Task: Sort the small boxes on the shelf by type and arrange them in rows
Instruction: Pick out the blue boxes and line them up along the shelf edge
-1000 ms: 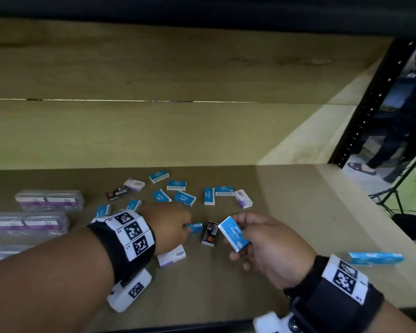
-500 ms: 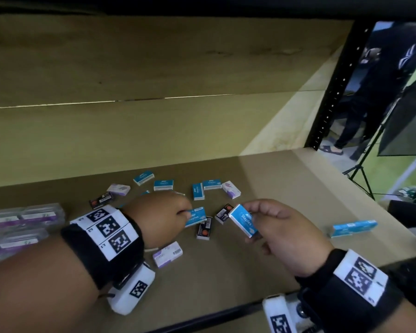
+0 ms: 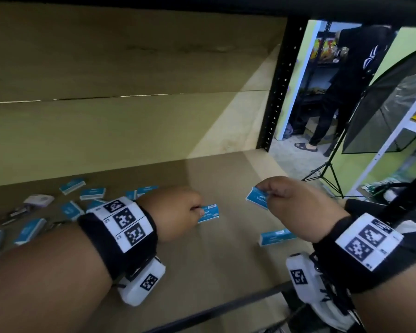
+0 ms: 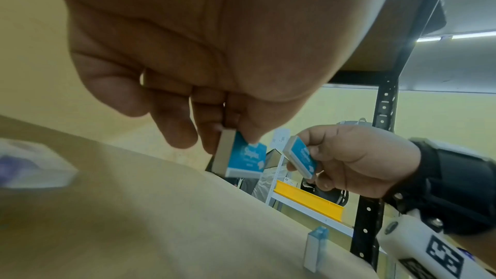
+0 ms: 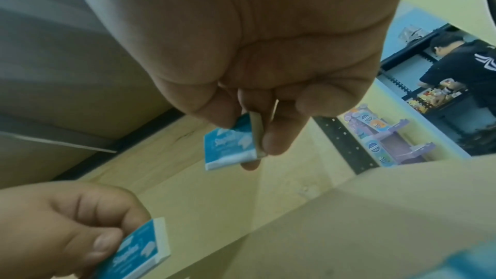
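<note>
My left hand (image 3: 197,210) pinches a small blue staples box (image 3: 209,213) above the middle of the brown shelf board (image 3: 202,260); the left wrist view shows that box (image 4: 245,159) held between thumb and fingers. My right hand (image 3: 267,193) pinches a second blue staples box (image 3: 256,200) a little to the right and higher, also seen in the right wrist view (image 5: 230,150). A third blue box (image 3: 276,236) stands on its long edge on the shelf near my right wrist. Several more blue boxes (image 3: 93,193) and a white-purple box (image 3: 37,200) lie scattered at the left.
A black perforated upright (image 3: 279,87) marks the shelf's right end. Beyond it stand a person in black (image 3: 346,87), a light stand with a dark umbrella (image 3: 382,111) and a white rack (image 3: 406,131). The shelf's black front edge (image 3: 226,308) runs below my wrists.
Both hands have moved right along the shelf, each carrying a blue box. The left hand lifted its box off the scattered pile. The view has swung to the right.
</note>
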